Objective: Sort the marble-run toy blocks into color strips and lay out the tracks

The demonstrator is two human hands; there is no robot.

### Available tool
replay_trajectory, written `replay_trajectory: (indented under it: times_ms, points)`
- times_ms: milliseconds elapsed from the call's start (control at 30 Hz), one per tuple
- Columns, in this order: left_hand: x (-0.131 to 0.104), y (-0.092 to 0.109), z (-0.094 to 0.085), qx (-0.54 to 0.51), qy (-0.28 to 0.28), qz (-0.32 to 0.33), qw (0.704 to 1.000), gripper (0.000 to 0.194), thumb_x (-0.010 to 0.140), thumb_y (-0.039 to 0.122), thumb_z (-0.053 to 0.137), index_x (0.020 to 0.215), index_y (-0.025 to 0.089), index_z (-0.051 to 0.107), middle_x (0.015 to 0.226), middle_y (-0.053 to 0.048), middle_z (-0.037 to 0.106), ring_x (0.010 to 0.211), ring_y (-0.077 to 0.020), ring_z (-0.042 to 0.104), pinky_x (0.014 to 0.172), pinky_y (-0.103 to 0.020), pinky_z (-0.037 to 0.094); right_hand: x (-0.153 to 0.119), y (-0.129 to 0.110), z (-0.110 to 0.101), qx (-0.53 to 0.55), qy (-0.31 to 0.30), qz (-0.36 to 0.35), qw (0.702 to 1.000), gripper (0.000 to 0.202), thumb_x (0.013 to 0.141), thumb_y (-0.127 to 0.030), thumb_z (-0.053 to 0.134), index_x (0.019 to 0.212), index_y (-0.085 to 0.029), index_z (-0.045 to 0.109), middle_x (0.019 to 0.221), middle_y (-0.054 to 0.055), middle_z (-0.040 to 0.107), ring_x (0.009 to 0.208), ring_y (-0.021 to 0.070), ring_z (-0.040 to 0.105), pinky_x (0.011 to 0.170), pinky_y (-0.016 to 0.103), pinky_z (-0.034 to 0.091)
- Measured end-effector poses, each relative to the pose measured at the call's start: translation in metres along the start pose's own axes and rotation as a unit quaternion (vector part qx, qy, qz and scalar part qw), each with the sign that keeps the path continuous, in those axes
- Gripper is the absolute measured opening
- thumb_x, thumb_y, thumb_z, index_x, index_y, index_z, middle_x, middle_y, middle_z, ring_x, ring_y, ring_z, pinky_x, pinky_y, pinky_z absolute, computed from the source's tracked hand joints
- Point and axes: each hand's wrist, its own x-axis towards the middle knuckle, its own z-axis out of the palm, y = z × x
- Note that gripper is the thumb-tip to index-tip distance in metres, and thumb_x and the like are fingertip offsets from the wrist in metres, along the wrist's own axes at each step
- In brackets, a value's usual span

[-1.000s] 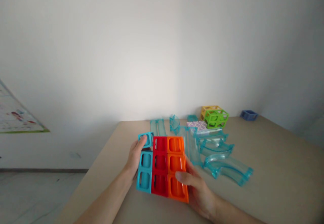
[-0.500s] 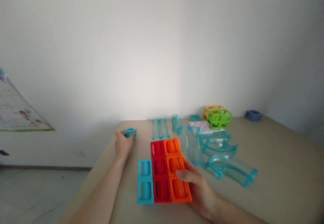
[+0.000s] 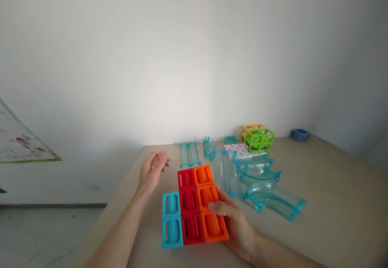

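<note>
1. Along the right edge of the block panel (image 3: 191,212), the right hand (image 3: 238,225) grips the orange column (image 3: 206,185), thumb over the front, other fingers behind.
2. From that grip the panel extends leftward, through the red column (image 3: 189,188), to a shorter turquoise column (image 3: 172,216); each column's long axis runs from the panel's near edge to its far edge.
3. Off the panel's far-left corner hangs the left hand (image 3: 150,171), fingers loosely bent, nothing showing between them, apart from the panel. It is the nearer hand to the notch above the turquoise column.
4. Right of the panel lie a clear straight track piece (image 3: 226,171) and a curved track piece (image 3: 273,199).
5. Farther beyond the panel, rightward, stand a green frame block (image 3: 260,140) and a yellow frame block (image 3: 248,128).
</note>
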Motion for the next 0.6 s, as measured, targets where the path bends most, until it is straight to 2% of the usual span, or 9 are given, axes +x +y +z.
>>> replay_trajectory:
  times_ms: [33, 67, 100, 133, 200, 267, 600]
  points:
    - [-0.008, 0.005, 0.005, -0.087, -0.118, -0.057, 0.988, 0.047, 0.082, 0.054, 0.055, 0.107, 0.015, 0.065, 0.097, -0.012, 0.069, 0.08, -0.0232, 0.066, 0.069, -0.032, 0.049, 0.0, 0.0, 0.0, -0.002, 0.003, 0.001, 1.0, 0.062, 0.067, -0.019, 0.064, 0.127, -0.024, 0.054, 0.11, 0.008, 0.071, 0.097, 0.0276, 0.068, 0.088, 0.044, 0.05]
    - [-0.016, 0.009, 0.01, -0.144, -0.205, -0.11, 0.962, 0.047, 0.081, 0.054, 0.057, 0.102, 0.014, 0.067, 0.091, -0.012, 0.07, 0.074, -0.0224, 0.066, 0.066, -0.032, 0.049, 0.0, 0.0, 0.0, -0.006, 0.006, 0.002, 1.0, 0.062, 0.067, -0.019, 0.064, 0.127, -0.023, 0.054, 0.109, 0.008, 0.071, 0.096, 0.0279, 0.068, 0.088, 0.045, 0.05]
    - [-0.022, 0.011, 0.015, -0.176, -0.263, -0.144, 0.937, 0.042, 0.079, 0.05, 0.062, 0.097, 0.014, 0.069, 0.085, -0.01, 0.071, 0.07, -0.0212, 0.065, 0.065, -0.031, 0.049, 0.0, 0.0, 0.0, -0.012, 0.008, 0.002, 1.0, 0.061, 0.067, -0.02, 0.065, 0.127, -0.022, 0.055, 0.108, 0.009, 0.071, 0.095, 0.0282, 0.068, 0.088, 0.045, 0.05]
    - [-0.027, 0.012, 0.019, -0.192, -0.296, -0.165, 0.921, 0.036, 0.076, 0.046, 0.067, 0.092, 0.014, 0.07, 0.08, -0.008, 0.071, 0.066, -0.02, 0.064, 0.064, -0.03, 0.048, 0.0, 0.0, 0.0, -0.019, 0.009, 0.004, 1.0, 0.059, 0.068, -0.022, 0.067, 0.126, -0.022, 0.055, 0.108, 0.009, 0.071, 0.095, 0.0282, 0.069, 0.088, 0.045, 0.05]
    - [-0.031, 0.011, 0.024, -0.19, -0.307, -0.177, 0.916, 0.027, 0.072, 0.039, 0.072, 0.084, 0.014, 0.071, 0.072, -0.005, 0.07, 0.061, -0.0173, 0.062, 0.061, -0.027, 0.046, 0.0, 0.001, -0.001, -0.038, 0.013, 0.008, 0.999, 0.055, 0.071, -0.024, 0.069, 0.124, -0.021, 0.056, 0.109, 0.01, 0.071, 0.094, 0.0278, 0.069, 0.089, 0.045, 0.05]
    - [-0.03, 0.008, 0.026, -0.176, -0.294, -0.167, 0.925, 0.024, 0.071, 0.037, 0.073, 0.081, 0.015, 0.071, 0.069, -0.004, 0.069, 0.059, -0.0157, 0.06, 0.058, -0.025, 0.044, 0.0, 0.001, -0.002, -0.05, 0.018, 0.009, 0.999, 0.054, 0.071, -0.024, 0.071, 0.123, -0.02, 0.057, 0.11, 0.01, 0.071, 0.095, 0.0275, 0.069, 0.09, 0.045, 0.05]
    - [-0.025, 0.01, 0.026, -0.123, -0.266, -0.095, 0.951, 0.026, 0.075, 0.038, 0.069, 0.087, 0.015, 0.073, 0.075, -0.004, 0.071, 0.068, -0.0164, 0.063, 0.063, -0.024, 0.047, 0.001, -0.001, -0.001, -0.057, 0.035, -0.011, 0.998, 0.052, 0.07, -0.026, 0.072, 0.12, -0.021, 0.058, 0.112, 0.01, 0.07, 0.095, 0.0284, 0.069, 0.088, 0.045, 0.05]
